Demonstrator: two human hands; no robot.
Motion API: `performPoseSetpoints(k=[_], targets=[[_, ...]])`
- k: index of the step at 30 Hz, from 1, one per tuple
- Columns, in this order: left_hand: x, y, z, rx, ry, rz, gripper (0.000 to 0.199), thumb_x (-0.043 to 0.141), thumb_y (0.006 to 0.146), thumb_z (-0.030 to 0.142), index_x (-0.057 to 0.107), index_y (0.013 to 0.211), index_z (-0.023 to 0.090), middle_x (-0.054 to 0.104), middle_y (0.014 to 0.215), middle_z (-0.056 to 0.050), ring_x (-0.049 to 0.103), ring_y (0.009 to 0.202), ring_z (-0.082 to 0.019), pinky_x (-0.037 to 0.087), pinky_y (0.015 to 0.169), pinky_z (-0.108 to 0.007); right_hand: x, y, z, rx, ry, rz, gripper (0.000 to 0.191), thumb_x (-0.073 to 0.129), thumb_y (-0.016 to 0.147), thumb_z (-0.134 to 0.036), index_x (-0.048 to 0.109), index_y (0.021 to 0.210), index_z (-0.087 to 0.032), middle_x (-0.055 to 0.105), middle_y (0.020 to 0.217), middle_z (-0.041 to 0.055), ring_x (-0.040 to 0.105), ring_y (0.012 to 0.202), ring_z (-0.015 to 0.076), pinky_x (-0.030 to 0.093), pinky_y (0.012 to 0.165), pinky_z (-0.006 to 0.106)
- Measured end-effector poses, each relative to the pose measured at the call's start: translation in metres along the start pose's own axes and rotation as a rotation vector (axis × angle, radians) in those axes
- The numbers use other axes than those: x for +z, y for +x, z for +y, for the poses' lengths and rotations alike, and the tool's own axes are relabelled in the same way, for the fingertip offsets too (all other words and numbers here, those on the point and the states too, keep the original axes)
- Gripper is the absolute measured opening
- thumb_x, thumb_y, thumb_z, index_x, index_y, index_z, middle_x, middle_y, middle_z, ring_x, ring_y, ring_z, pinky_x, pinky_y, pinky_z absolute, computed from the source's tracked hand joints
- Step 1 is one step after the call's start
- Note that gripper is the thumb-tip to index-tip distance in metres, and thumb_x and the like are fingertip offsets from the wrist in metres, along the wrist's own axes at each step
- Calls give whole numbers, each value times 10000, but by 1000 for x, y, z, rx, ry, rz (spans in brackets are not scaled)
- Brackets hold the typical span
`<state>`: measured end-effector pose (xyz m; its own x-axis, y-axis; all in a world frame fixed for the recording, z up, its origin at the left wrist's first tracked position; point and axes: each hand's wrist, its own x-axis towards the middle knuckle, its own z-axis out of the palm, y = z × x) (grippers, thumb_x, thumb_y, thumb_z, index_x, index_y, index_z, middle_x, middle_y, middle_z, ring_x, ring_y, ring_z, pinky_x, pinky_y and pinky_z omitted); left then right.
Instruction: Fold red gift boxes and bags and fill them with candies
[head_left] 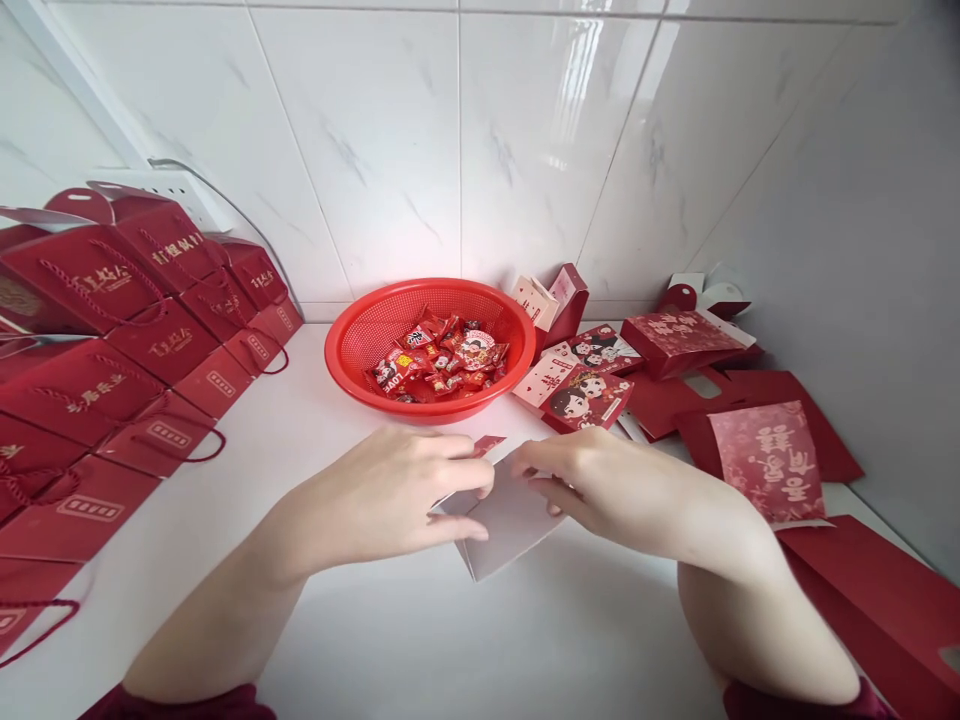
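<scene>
Centre of frame, below red basket (420, 408): pale carton (502, 537), resting on or raised above white tabletop (375, 620), I can't tell which. Left hand (405, 490) at its left side, fingers parted over pale face; right hand (607, 490) at its upper right, fingers curled. From my end, can't tell whether either truly grips. I judge carton light, stiffish, smooth, easily creased; best held by edges, near folds. One corner points to bottom of frame; long axis unclear, both sides partly covered.

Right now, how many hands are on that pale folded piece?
2: the left hand at the pale folded piece's left side, the right hand at its upper right.
</scene>
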<state>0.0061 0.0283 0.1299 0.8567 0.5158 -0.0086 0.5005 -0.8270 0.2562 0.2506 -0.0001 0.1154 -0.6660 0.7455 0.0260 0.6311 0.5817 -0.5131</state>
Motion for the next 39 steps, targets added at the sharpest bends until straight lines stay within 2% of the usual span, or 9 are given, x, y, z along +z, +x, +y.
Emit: performPoseSetpoints(k=[2, 5, 8, 13, 20, 24, 27, 32, 39], targets=[[-2, -4, 2, -31, 19, 0, 149, 554, 924, 215, 680, 846, 234, 573, 791, 16, 480, 593, -110, 267, 536, -296, 4, -2, -1, 47, -15, 31, 245, 506, 868, -31, 656, 941, -210, 671, 744, 1, 584, 598, 133, 376, 518, 245], [-1, -10, -1, -62, -19, -16, 362, 470, 832, 31, 743, 793, 266, 584, 856, -4, 541, 683, -128, 312, 580, -295, 6, -2, -5, 91, -14, 51, 185, 536, 904, -104, 678, 968, -203, 670, 721, 20, 596, 580, 145, 379, 503, 250], [1, -13, -8, -106, -89, -28, 409, 470, 757, -9, 765, 728, 273, 604, 926, -11, 576, 762, -146, 331, 596, -295, 4, 0, -10, 164, -20, 59, 166, 518, 952, -181, 682, 928, -189, 656, 672, 29, 599, 547, 145, 382, 494, 248], [6, -7, -15, -167, -26, -13, 291, 475, 691, -8, 640, 548, 185, 564, 831, -19, 499, 673, -139, 251, 539, -305, 5, 5, -13, 217, 41, 101, 208, 426, 1000, -217, 632, 990, -186, 657, 704, 35, 628, 552, 147, 398, 492, 239], [9, 10, -26, -238, -86, -23, 286, 413, 783, 26, 602, 629, 176, 591, 896, -38, 524, 688, -154, 288, 560, -293, 1, 9, -9, 82, 77, 270, 241, 448, 991, -175, 531, 1213, -215, 695, 907, 36, 654, 727, 168, 498, 672, 291], [9, 19, -35, -245, -122, -33, 306, 377, 856, 86, 554, 621, 172, 568, 842, -38, 517, 662, -154, 289, 558, -296, -1, 16, 1, -35, -28, 375, 176, 506, 982, -207, 649, 1084, -218, 656, 1168, 93, 641, 984, 224, 521, 819, 352], [9, 19, -38, -238, -112, -58, 268, 426, 828, 121, 437, 563, 161, 524, 792, -26, 455, 600, -128, 261, 528, -295, 0, 23, 12, -107, -55, 303, 169, 545, 979, -264, 708, 999, -225, 603, 1303, 93, 596, 1145, 258, 502, 913, 383], [11, 16, -40, -246, -159, -66, 348, 454, 871, 247, 313, 567, 154, 434, 742, -2, 358, 550, -98, 248, 514, -295, 3, 31, 28, -64, -45, 201, 310, 486, 1012, -326, 721, 866, -186, 693, 912, 84, 646, 852, 205, 495, 762, 317], [17, 19, -44, -245, -158, -39, 326, 430, 847, 182, 244, 582, 147, 392, 691, 8, 334, 576, -103, 232, 538, -310, 6, 38, 31, -66, -67, 134, 423, 440, 1029, -413, 604, 718, -179, 588, 722, 21, 520, 664, 140, 390, 630, 271]])
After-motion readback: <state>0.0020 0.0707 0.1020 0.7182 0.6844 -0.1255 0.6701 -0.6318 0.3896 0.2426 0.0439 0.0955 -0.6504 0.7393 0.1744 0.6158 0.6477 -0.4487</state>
